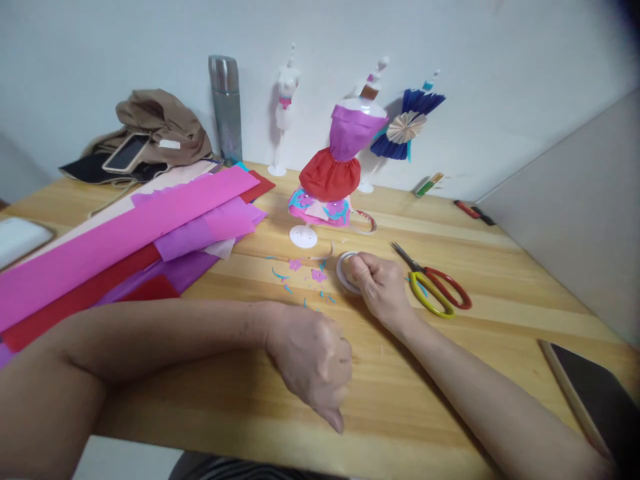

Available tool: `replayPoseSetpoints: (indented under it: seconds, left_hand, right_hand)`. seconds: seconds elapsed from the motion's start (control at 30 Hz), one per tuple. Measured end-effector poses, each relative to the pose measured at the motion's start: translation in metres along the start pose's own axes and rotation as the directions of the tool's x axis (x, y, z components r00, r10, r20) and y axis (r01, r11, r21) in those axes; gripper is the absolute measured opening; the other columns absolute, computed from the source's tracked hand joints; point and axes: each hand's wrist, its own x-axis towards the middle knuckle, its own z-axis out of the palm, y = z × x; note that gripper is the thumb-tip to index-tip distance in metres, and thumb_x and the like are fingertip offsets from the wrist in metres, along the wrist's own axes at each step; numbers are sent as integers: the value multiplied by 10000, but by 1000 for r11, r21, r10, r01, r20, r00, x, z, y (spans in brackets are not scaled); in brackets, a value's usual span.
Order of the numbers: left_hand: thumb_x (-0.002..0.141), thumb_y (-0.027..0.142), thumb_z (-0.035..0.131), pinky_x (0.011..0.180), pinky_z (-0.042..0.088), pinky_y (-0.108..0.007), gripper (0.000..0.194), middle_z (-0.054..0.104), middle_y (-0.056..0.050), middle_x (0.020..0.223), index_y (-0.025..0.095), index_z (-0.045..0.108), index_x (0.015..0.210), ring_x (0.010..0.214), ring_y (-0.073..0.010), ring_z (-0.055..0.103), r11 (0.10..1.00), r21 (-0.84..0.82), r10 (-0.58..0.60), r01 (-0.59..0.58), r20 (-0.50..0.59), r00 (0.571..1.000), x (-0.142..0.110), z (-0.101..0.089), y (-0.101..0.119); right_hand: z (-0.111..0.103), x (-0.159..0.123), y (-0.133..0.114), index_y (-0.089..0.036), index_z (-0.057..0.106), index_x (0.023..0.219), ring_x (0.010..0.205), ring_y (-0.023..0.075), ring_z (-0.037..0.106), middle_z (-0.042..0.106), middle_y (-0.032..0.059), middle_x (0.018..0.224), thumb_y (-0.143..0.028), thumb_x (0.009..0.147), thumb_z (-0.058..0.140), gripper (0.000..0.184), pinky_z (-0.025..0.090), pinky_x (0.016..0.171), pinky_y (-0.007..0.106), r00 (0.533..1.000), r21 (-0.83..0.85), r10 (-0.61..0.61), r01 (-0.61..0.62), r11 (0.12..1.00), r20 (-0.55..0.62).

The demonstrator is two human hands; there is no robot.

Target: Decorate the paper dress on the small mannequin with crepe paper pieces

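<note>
My right hand (381, 288) is closed at the right edge of a white roll of tape (343, 273), which stands on edge on the table. My left hand (316, 363) hovers above the front of the table, fingers curled under and thumb pointing down; whatever may be in its fingers is hidden. Beyond the hands stands a mini dress form (367, 107) wearing a purple bodice (347, 137), a red puffed skirt (330, 175) and a pink hem with blue and purple decorations (320, 208). Purple flower cut-outs (319, 275) and blue paper scraps lie left of the tape.
Scissors (430, 280) with red and yellow handles lie right of my right hand. Coloured paper sheets (125, 240) cover the left side. Behind are a flask (226, 110), a bare dress form (287, 100), and one in blue pleats (407, 127). A dark tablet-like device (590, 387) lies front right.
</note>
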Motion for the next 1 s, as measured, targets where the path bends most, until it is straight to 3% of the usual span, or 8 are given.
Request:
replayPoseSetpoints:
  seconds: [0.17,0.27,0.37,0.43,0.57,0.63,0.8,1.0]
  left_hand:
    - [1004,468,428,465,347,-306,558,561,-29,493,193,607,553,460,-146,531,962,83,-259,259,-9,966,-7,0,-13]
    - [1021,453,394,474,329,-292,559,617,-40,535,185,665,612,531,-157,595,813,140,-563,565,-59,824,-13,-5,-24]
    - [1015,468,416,482,327,-281,536,678,-42,606,188,688,647,582,-167,639,689,166,-707,705,-59,705,-17,-8,-29]
    - [1001,446,459,491,347,-287,502,688,-46,613,181,684,639,577,-173,642,710,207,-681,673,-42,732,-20,-8,-28]
    - [981,381,504,482,359,-306,447,641,-34,549,174,655,615,527,-169,610,884,230,-414,408,-25,910,-24,-1,-26]
    - [996,388,473,465,333,-308,471,616,-28,532,174,638,611,500,-163,578,904,218,-357,367,-88,930,-25,1,-24]
    - [1031,386,402,541,369,-282,497,587,-19,551,168,612,637,533,-140,548,820,103,-536,563,-209,818,-23,-5,-26]
    - [1003,315,455,639,417,-254,369,612,-24,666,163,607,704,645,-133,567,674,-108,-737,731,-169,655,-18,-14,-28]
  right_hand:
    - [3,0,5,-247,496,648,531,160,454,496,-9,564,-397,899,547,297,359,523,313,995,63,91,-88,994,-39]
    - [4,-1,5,-251,567,772,565,182,495,563,6,631,-366,848,608,144,400,538,327,990,138,136,-130,982,-38]
    - [-1,2,6,-248,574,724,551,183,473,531,4,595,-398,879,574,215,377,527,330,989,116,147,-143,983,-25]
    - [-10,7,10,-242,582,697,557,184,476,528,8,589,-431,906,539,285,369,532,331,987,78,156,-154,985,-26]
    - [-41,19,26,-218,626,737,561,163,499,580,0,628,-442,836,635,245,392,556,320,978,66,208,-209,976,19]
    - [-59,22,31,-196,663,750,585,155,523,633,17,674,-443,786,693,252,412,583,322,973,59,187,-196,979,136]
    - [-82,18,24,-171,756,824,670,157,582,707,62,793,-301,811,687,147,437,635,331,838,-48,133,-127,991,529]
    - [-73,18,11,-187,713,691,670,138,541,642,36,764,-113,752,650,114,427,625,303,826,-136,22,67,989,564]
